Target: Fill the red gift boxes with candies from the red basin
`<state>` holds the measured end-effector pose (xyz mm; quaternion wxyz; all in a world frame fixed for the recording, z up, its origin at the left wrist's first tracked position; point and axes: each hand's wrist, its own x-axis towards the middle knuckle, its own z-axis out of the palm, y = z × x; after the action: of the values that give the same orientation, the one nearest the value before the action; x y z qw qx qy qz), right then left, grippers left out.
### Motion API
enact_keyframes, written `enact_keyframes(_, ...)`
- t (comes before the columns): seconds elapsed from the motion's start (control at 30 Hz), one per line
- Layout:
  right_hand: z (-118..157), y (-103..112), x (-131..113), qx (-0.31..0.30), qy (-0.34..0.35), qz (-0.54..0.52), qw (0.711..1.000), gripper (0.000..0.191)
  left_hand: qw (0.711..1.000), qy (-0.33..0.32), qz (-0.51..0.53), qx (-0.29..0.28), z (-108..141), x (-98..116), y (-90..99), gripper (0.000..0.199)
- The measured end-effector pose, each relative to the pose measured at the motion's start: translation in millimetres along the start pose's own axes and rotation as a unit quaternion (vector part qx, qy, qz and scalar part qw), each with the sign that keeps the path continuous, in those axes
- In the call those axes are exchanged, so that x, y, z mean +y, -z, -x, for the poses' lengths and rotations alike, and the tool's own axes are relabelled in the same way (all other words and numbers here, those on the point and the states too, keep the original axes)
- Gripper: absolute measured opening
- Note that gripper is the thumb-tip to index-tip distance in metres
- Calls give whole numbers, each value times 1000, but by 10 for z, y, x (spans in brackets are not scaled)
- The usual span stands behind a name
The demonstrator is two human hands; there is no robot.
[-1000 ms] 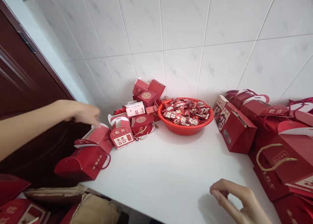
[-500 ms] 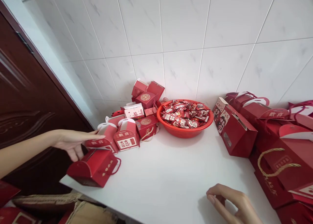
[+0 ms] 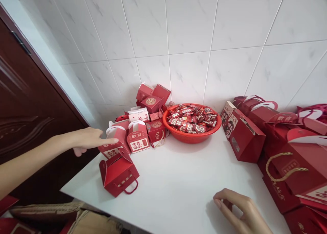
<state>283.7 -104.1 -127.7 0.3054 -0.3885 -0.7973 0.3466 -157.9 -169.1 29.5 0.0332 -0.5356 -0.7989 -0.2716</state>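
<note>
My left hand [image 3: 88, 140] reaches in from the left with its index finger stretched out and the others bent. Its fingertip lies against a red gift box [image 3: 113, 149] with white handle flaps, and nothing is held. Just in front, a red gift box [image 3: 120, 176] with a red cord handle stands turned at an angle. To the right is another gift box [image 3: 138, 138] with a white front label. My right hand [image 3: 238, 206] rests at the table's front right, loosely closed, thumb and index tips close together. I see nothing in it.
A red plastic basin [image 3: 191, 138] full of wrapped sweets [image 3: 190, 120] stands by the tiled wall. More gift boxes [image 3: 154, 103] are heaped behind, and several larger ones [image 3: 245, 135] line the right. An open cardboard box [image 3: 94, 222] sits below the white table's [image 3: 163, 193] front left edge.
The corded gift box has shifted right, away from the table's left edge, and turned. My left hand has come off it onto the box behind. The right hand has hardly moved.
</note>
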Motion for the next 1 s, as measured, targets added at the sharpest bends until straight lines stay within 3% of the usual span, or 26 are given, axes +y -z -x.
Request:
enact_keyframes(0.07, -10, 7, -11, 2, 4, 1, 1000, 34, 996, -12, -82, -34, 5, -30, -29, 54)
enact_keyframes(0.17, -22, 30, -46, -12, 8, 10, 1000, 33, 980, -2, -105, -167, -23, -8, -126, 34)
enact_keyframes(0.27, -35, 66, -106, -35, 9, 25, 999, 32, 940, 47, -114, -317, -74, 107, -230, 23)
enact_keyframes(0.33, -56, 93, -164, -41, 18, 36, 998, 32, 921, 57, -129, -363, -105, 255, -283, 25)
enact_keyframes(0.5, -219, 149, -374, -63, 63, 58, 994, 26, 907, -36, -149, -392, -97, 801, -461, 20)
enact_keyframes(0.6, -420, 154, -531, -63, 102, 46, 992, 20, 900, -126, -142, -393, -67, 1140, -644, 20)
enact_keyframes(0.73, -747, 150, -715, -42, 159, 70, 984, 31, 896, -177, -93, -396, -77, 1585, -825, 26)
enact_keyframes(0.87, -985, 153, -839, -59, 125, 178, 974, 27, 884, -216, -111, -400, -166, 1937, -873, 23)
enact_keyframes(1.0, -1106, 125, -894, -79, 63, 238, 966, 29, 886, -281, -128, -345, -280, 2083, -965, 30)
